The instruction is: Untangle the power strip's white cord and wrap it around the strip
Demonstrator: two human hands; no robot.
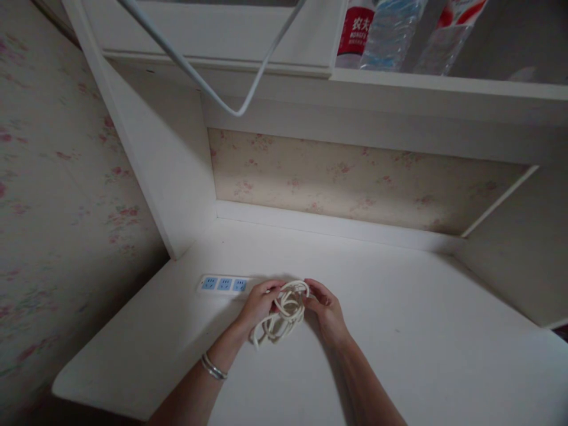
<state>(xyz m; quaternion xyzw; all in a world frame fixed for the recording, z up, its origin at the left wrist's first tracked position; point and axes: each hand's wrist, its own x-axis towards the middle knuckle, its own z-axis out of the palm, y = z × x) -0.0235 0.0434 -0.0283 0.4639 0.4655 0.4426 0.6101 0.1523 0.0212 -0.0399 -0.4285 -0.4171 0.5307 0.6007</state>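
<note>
A white cord [288,312] lies in a loose, tangled bundle between my two hands, just above or on the white desk. My left hand [261,303] grips the bundle's left side, thumb and fingers closed on the strands. On the other side, my right hand [326,309] pinches the cord's upper right loops. Something small and red shows among the strands by my left fingers; I cannot make out what it is. Just left of my left hand lies a white power strip [225,284] with blue sockets, its right end partly hidden behind that hand.
The white desk [399,367] spreads under both hands, with a side panel [168,154] at its left. Overhead, a shelf [444,83] holds several plastic bottles [390,35]. A pale bent rod or cable [237,111] hangs at the upper left.
</note>
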